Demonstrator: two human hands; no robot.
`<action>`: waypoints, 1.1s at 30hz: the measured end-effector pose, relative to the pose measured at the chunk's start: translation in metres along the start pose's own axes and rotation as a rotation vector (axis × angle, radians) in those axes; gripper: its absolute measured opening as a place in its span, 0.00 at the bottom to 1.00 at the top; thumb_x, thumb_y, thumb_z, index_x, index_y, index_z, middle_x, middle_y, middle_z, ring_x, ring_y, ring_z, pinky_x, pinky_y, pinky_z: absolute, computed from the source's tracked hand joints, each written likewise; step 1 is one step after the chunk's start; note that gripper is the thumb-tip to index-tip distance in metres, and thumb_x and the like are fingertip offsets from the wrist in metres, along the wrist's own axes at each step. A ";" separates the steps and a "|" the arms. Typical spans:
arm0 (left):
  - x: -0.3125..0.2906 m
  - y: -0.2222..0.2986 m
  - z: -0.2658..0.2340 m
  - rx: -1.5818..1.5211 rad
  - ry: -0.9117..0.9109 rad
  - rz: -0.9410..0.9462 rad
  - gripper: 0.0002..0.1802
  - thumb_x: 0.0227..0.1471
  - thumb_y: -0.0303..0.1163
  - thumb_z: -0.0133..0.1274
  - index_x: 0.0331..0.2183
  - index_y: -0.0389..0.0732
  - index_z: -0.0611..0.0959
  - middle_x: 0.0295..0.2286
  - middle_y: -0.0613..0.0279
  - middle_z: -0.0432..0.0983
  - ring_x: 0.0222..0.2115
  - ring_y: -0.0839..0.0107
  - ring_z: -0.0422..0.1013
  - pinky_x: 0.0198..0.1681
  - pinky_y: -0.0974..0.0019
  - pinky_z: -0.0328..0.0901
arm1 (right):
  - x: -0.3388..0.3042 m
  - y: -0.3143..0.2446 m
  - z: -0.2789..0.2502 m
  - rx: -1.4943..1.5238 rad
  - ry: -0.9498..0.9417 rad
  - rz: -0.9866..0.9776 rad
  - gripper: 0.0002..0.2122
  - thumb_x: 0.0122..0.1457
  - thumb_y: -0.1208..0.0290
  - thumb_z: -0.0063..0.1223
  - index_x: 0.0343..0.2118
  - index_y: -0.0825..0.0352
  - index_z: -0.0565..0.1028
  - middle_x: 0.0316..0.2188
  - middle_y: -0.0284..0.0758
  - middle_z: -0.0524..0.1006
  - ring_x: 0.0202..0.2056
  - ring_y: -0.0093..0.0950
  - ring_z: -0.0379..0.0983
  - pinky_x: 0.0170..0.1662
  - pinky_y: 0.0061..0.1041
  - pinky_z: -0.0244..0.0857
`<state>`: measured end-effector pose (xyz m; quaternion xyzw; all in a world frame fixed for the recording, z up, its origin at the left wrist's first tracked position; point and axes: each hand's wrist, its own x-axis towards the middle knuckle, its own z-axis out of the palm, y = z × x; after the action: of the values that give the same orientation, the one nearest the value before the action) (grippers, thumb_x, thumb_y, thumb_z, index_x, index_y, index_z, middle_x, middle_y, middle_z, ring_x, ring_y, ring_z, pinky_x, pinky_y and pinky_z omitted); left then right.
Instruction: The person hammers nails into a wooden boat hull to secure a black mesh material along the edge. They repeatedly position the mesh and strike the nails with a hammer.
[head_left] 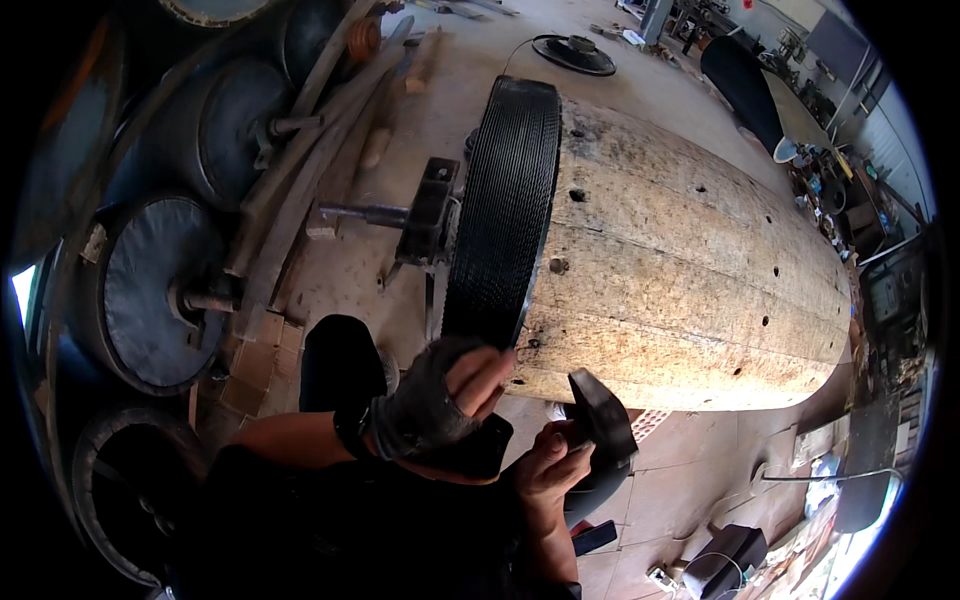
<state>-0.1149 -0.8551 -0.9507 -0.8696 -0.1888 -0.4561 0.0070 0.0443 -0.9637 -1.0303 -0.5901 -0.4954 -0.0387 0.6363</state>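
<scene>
A large drum faced with wooden planks (680, 240) lies on its side in front of me, with several dark holes in the planks. Round its left end runs a ribbed black band (507, 190). My left hand (440, 390), in a dark fingerless glove, is at the near edge of the drum where band and wood meet. Its fingers are bent together; whatever they pinch is too small to make out. Lower and to the right, my right hand (556, 462) is wrapped round the handle of a hammer (602, 415). The dark hammer head stands up, apart from the wood.
A metal shaft (370, 213) and bracket (428, 210) stick out from the drum's left end. Dark metal drums (155, 290) and long timbers (300, 190) line the left side. A black round disc (573, 54) lies on the floor beyond. Cluttered benches run along the right.
</scene>
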 end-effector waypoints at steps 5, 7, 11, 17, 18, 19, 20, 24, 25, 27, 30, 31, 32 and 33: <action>-0.094 0.003 0.023 -0.113 -0.696 -0.016 0.15 0.50 0.36 0.56 0.37 0.35 0.81 0.35 0.53 0.76 0.33 0.56 0.75 0.34 0.55 0.70 | 0.014 -0.009 0.013 -0.132 -0.219 0.278 0.13 0.67 0.64 0.47 0.35 0.73 0.69 0.16 0.38 0.72 0.17 0.24 0.67 0.21 0.26 0.62; -0.116 0.004 0.030 -0.187 -0.840 -0.010 0.16 0.53 0.38 0.54 0.34 0.34 0.82 0.33 0.51 0.77 0.32 0.55 0.76 0.33 0.56 0.70 | -0.001 -0.013 0.006 0.022 -0.075 0.223 0.13 0.67 0.64 0.45 0.33 0.72 0.69 0.16 0.34 0.71 0.17 0.21 0.65 0.20 0.23 0.59; -0.130 0.003 0.046 -0.251 -0.779 -0.043 0.11 0.53 0.36 0.53 0.30 0.36 0.82 0.29 0.54 0.77 0.28 0.56 0.74 0.31 0.54 0.69 | 0.010 -0.013 0.023 -0.415 -0.260 0.181 0.07 0.64 0.75 0.44 0.30 0.73 0.69 0.15 0.48 0.69 0.17 0.49 0.69 0.20 0.37 0.62; -0.148 0.011 0.062 -0.098 -0.901 0.077 0.13 0.55 0.34 0.50 0.28 0.35 0.83 0.25 0.55 0.76 0.27 0.61 0.75 0.32 0.57 0.69 | -0.006 -0.029 0.002 0.206 0.049 0.279 0.07 0.63 0.74 0.45 0.29 0.72 0.68 0.21 0.38 0.72 0.22 0.27 0.69 0.27 0.25 0.63; -0.154 0.011 0.064 -0.096 -0.888 0.102 0.14 0.56 0.34 0.50 0.29 0.33 0.84 0.23 0.56 0.76 0.26 0.63 0.75 0.31 0.59 0.70 | -0.013 -0.020 0.003 0.300 0.152 0.185 0.07 0.62 0.75 0.45 0.28 0.72 0.68 0.23 0.38 0.72 0.23 0.27 0.69 0.29 0.23 0.63; -0.156 0.009 0.063 -0.170 -0.883 0.120 0.12 0.55 0.33 0.50 0.29 0.35 0.83 0.25 0.57 0.75 0.28 0.62 0.75 0.32 0.58 0.69 | 0.002 -0.023 0.013 0.324 0.185 0.068 0.06 0.62 0.76 0.45 0.28 0.72 0.68 0.21 0.37 0.72 0.21 0.29 0.69 0.25 0.24 0.62; -0.155 0.005 0.062 -0.239 -0.871 0.132 0.11 0.55 0.33 0.49 0.28 0.37 0.82 0.26 0.58 0.74 0.29 0.61 0.74 0.33 0.57 0.68 | 0.005 -0.016 0.002 -0.217 -0.130 -0.129 0.07 0.62 0.74 0.47 0.30 0.72 0.69 0.18 0.42 0.72 0.18 0.38 0.69 0.21 0.31 0.62; -0.148 0.005 0.055 -0.294 -0.695 0.184 0.08 0.53 0.32 0.48 0.28 0.40 0.80 0.27 0.59 0.72 0.31 0.61 0.72 0.33 0.57 0.67 | -0.001 -0.023 0.010 -0.189 -0.260 0.307 0.14 0.67 0.65 0.43 0.32 0.72 0.69 0.15 0.36 0.68 0.15 0.27 0.64 0.19 0.29 0.57; -0.149 0.007 0.053 -0.300 -0.714 0.177 0.09 0.54 0.33 0.49 0.29 0.39 0.82 0.28 0.59 0.73 0.31 0.61 0.73 0.34 0.58 0.68 | -0.001 -0.030 0.008 -0.079 -0.163 0.235 0.15 0.68 0.62 0.41 0.31 0.71 0.70 0.15 0.34 0.67 0.16 0.24 0.63 0.19 0.26 0.56; -0.146 0.005 0.051 -0.304 -0.752 0.171 0.12 0.55 0.34 0.51 0.30 0.37 0.85 0.29 0.59 0.77 0.30 0.63 0.76 0.36 0.60 0.71 | 0.007 -0.050 0.008 0.015 0.020 0.111 0.18 0.69 0.59 0.35 0.28 0.67 0.70 0.17 0.29 0.66 0.17 0.19 0.59 0.21 0.16 0.54; -0.135 0.013 0.044 -0.184 -0.689 0.089 0.11 0.55 0.34 0.51 0.30 0.38 0.85 0.29 0.59 0.78 0.32 0.63 0.76 0.37 0.60 0.70 | 0.004 -0.023 0.016 -0.081 0.070 0.010 0.15 0.69 0.64 0.39 0.29 0.68 0.70 0.18 0.35 0.69 0.18 0.24 0.63 0.21 0.21 0.58; -0.132 0.011 0.043 -0.179 -0.712 0.107 0.11 0.55 0.34 0.51 0.30 0.39 0.85 0.29 0.59 0.78 0.32 0.62 0.76 0.37 0.59 0.70 | 0.005 -0.024 0.019 -0.267 -0.087 0.166 0.12 0.67 0.67 0.42 0.30 0.70 0.70 0.17 0.36 0.71 0.18 0.26 0.66 0.21 0.26 0.60; -0.129 0.009 0.043 -0.174 -0.735 0.125 0.11 0.56 0.34 0.50 0.31 0.40 0.85 0.29 0.59 0.78 0.32 0.62 0.76 0.37 0.59 0.70 | 0.010 -0.022 0.022 -0.465 -0.274 0.278 0.10 0.66 0.71 0.45 0.31 0.72 0.71 0.17 0.37 0.73 0.18 0.28 0.68 0.21 0.30 0.62; -0.128 0.007 0.043 -0.170 -0.758 0.144 0.11 0.56 0.34 0.50 0.31 0.40 0.85 0.29 0.59 0.78 0.32 0.62 0.76 0.37 0.58 0.70 | 0.003 -0.029 0.018 -0.380 -0.230 0.327 0.11 0.67 0.69 0.45 0.32 0.72 0.71 0.15 0.35 0.71 0.17 0.26 0.67 0.20 0.28 0.61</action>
<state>-0.1438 -0.8949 -1.0763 -0.9849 -0.0780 -0.1153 -0.1033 0.0169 -0.9562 -1.0111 -0.7714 -0.4467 0.0395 0.4515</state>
